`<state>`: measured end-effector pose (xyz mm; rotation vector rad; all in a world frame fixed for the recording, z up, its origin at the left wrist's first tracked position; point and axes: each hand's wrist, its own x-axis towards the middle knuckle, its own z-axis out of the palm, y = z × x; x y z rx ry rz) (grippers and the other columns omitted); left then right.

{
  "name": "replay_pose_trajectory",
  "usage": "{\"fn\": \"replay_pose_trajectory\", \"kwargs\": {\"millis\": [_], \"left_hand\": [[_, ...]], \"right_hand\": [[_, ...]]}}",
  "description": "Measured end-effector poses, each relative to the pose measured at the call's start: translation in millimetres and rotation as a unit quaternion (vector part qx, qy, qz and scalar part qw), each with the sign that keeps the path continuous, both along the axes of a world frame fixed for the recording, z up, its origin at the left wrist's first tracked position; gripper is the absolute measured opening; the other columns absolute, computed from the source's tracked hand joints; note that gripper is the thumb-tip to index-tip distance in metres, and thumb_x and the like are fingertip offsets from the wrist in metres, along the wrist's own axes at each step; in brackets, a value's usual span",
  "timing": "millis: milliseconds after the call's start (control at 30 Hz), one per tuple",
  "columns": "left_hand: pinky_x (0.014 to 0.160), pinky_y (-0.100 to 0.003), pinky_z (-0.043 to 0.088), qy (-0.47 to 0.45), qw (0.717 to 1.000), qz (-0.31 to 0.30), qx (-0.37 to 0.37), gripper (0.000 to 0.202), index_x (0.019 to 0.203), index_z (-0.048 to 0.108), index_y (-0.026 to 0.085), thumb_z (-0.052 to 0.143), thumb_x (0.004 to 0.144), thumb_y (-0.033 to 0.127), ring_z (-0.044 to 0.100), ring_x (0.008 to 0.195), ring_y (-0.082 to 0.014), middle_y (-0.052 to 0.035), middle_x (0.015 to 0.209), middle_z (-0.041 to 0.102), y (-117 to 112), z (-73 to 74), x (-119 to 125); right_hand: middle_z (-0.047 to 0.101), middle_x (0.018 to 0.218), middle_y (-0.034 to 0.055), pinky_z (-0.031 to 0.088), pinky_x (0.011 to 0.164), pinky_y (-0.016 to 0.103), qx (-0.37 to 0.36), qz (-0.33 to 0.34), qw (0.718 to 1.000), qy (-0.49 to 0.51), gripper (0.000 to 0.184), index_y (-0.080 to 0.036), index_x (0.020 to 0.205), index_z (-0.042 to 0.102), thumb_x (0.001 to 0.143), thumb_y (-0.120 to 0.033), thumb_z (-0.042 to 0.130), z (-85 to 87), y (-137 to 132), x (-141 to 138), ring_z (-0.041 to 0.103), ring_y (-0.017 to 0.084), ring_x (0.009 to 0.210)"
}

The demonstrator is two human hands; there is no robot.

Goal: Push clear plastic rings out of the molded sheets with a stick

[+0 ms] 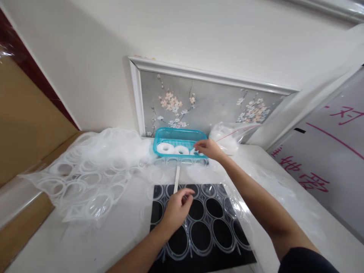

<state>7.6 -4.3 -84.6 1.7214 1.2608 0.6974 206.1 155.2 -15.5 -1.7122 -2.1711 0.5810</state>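
My right hand reaches over the near right edge of a turquoise plastic basket. Its fingers are pinched together just above a white ring-shaped roll, which they partly cover; what lies between the fingertips is hidden. Two more white rolls, a left one and a middle one, lie in the same basket. Lower down, my left hand is curled over a clear plastic sheet with ring outlines on a black board. A narrow white strip runs from the basket to this hand; whether the fingers grip it is unclear.
Clear plastic sheeting with round shapes is heaped at the left of the white table. Right of the basket sits a clear zip bag with white contents. A framed flower panel stands behind, a whiteboard at right, cardboard at left.
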Motion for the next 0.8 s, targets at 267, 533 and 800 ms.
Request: {"fn": "replay_pose_trajectory", "kwargs": {"millis": [267, 533, 800], "left_hand": [[0.074, -0.04, 0.047, 0.318, 0.942, 0.072, 0.079, 0.028, 0.106, 0.061, 0.012, 0.05, 0.092, 0.035, 0.067, 0.088, -0.0352, -0.019, 0.102, 0.067, 15, 11.1, -16], [0.063, -0.028, 0.04, 0.295, 0.955, -0.033, 0.0, 0.029, 0.077, 0.065, 0.015, 0.045, 0.092, 0.03, 0.065, 0.073, -0.0226, -0.0077, 0.074, 0.069, 23, 27.7, -19], [0.055, -0.026, 0.033, 0.273, 0.937, -0.215, 0.042, 0.039, 0.081, 0.069, 0.019, 0.047, 0.095, 0.047, 0.061, 0.063, -0.0169, -0.001, 0.069, 0.068, -23, 55.1, -13]], "right_hand": [[0.065, 0.061, -0.0015, 0.041, 0.056, 0.025, -0.057, 0.088, 0.985, 0.139, 0.018, -0.018, 0.1, 0.065, 0.088, -0.03, 0.059, -56.1, -120, -19, 0.056, 0.013, 0.054], [0.05, 0.053, -0.0059, 0.024, 0.041, 0.021, -0.299, 0.019, 0.892, 0.339, 0.039, -0.018, 0.094, 0.064, 0.086, -0.055, 0.06, -64.9, -150, -30, 0.035, 0.006, 0.041], [0.045, 0.045, -0.0057, 0.015, 0.041, 0.023, -0.247, -0.057, 0.827, 0.502, 0.048, -0.015, 0.065, 0.064, 0.073, -0.062, 0.07, -52.8, -190, -19, 0.03, 0.005, 0.04]]}}
